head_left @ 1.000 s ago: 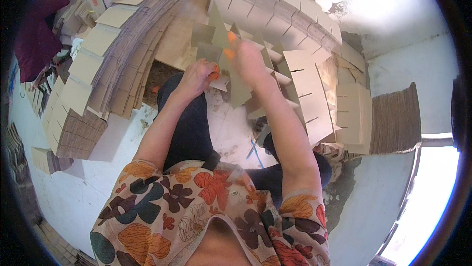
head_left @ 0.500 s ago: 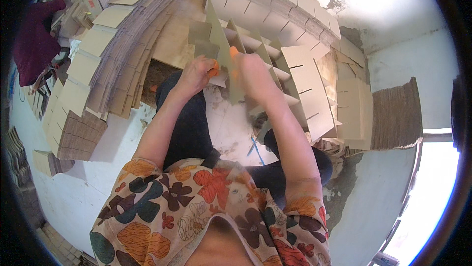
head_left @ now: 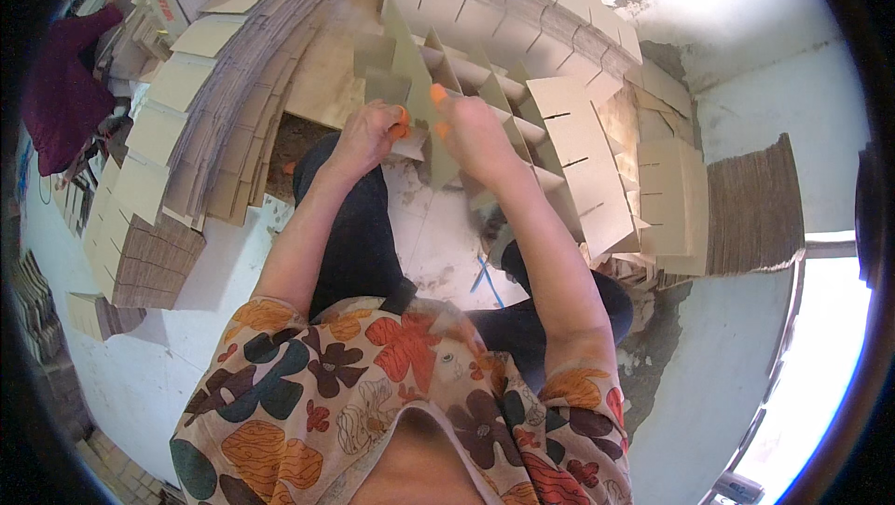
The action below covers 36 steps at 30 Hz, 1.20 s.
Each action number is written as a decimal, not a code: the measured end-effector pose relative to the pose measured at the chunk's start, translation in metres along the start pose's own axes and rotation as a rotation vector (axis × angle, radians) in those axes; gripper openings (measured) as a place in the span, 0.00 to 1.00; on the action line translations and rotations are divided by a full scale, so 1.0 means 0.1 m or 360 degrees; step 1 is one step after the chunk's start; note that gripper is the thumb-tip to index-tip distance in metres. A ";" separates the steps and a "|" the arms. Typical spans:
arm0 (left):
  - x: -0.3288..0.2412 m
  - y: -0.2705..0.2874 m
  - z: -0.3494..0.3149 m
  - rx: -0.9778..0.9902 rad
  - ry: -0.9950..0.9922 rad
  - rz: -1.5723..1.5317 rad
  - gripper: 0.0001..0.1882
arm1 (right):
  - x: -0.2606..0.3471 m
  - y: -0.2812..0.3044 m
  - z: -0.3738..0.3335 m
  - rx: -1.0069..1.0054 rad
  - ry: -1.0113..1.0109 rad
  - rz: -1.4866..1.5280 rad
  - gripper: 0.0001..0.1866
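Observation:
Before me stands a grid of interlocked cardboard dividers [head_left: 503,90], with upright strips crossing to form open cells. A long greenish-grey cardboard strip [head_left: 407,62] stands along its left side, between my hands. My left hand [head_left: 368,137] is closed, its orange-covered fingertips pinching the cardboard at the strip's left; the exact grip is partly hidden. My right hand [head_left: 475,137] is closed at the strip's right face, with orange-covered fingertips against it. A wide slotted panel [head_left: 573,160] leans at the grid's right side.
Long stacks of slotted cardboard [head_left: 200,85] curve along the left, with another stack [head_left: 522,11] behind the grid. More cardboard [head_left: 750,207] stands at right by the wall. A blue strap [head_left: 487,283] lies on the floor. A person in dark maroon [head_left: 65,95] is at far left.
Both hands stay at the strip; my right hand has shifted slightly left. The view has moved a little, and the grid sits slightly further left in it.

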<state>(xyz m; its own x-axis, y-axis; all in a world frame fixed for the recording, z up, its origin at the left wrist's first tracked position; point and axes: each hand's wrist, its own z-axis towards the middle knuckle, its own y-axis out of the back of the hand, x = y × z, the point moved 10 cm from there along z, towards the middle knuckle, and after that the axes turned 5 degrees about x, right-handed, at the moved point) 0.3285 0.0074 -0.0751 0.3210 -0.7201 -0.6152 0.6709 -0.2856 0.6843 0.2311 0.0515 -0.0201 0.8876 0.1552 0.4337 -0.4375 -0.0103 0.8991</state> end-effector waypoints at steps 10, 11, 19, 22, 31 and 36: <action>0.06 -0.03 0.01 -0.0017 0.0066 0.0067 0.09 | -0.06 -0.50 -0.10 0.0303 -0.0089 -0.0384 0.07; 0.05 -0.02 0.03 -0.0010 0.0065 0.0063 0.09 | -0.04 -0.48 -0.05 0.0325 -0.0090 -0.0432 0.07; -0.10 -0.01 0.14 0.0145 0.0022 0.0269 0.14 | -0.06 -0.42 0.10 0.0394 -0.0178 -0.0327 0.08; -0.25 0.00 0.14 0.0159 -0.0035 0.0393 0.22 | -0.14 -0.27 -0.03 0.0257 -0.0144 -0.0146 0.12; -0.50 -0.28 0.52 0.0484 -0.0266 0.0554 0.53 | -1.94 1.17 -1.48 -0.0357 -0.1034 -0.0577 0.47; -0.24 -0.61 1.09 0.0735 -0.0243 0.0514 0.52 | -2.52 1.15 -2.17 -0.0228 -0.1136 -0.0102 0.46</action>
<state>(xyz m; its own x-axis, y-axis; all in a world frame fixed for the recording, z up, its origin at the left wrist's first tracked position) 0.2072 -0.0267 -0.0598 0.3382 -0.8896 -0.3069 0.1831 -0.2576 0.9487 -0.0744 0.2259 -0.0388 0.7684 -0.5312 0.3569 -0.3525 0.1142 0.9288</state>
